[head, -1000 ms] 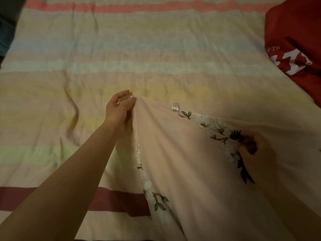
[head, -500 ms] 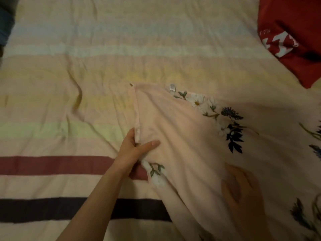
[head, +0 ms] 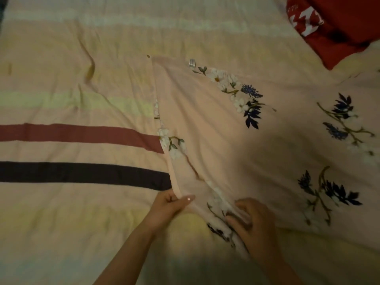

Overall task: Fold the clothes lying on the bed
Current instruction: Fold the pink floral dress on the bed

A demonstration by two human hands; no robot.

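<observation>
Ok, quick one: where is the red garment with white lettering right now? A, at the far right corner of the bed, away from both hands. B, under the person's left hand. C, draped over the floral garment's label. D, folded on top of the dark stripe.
A: the red garment lies at the far right of the bed, while the left hand and right hand both grip the near edge of the pink floral garment.

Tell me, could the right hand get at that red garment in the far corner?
Probably not right now: the right hand grips the floral garment, and the red garment lies far across the bed.
</observation>
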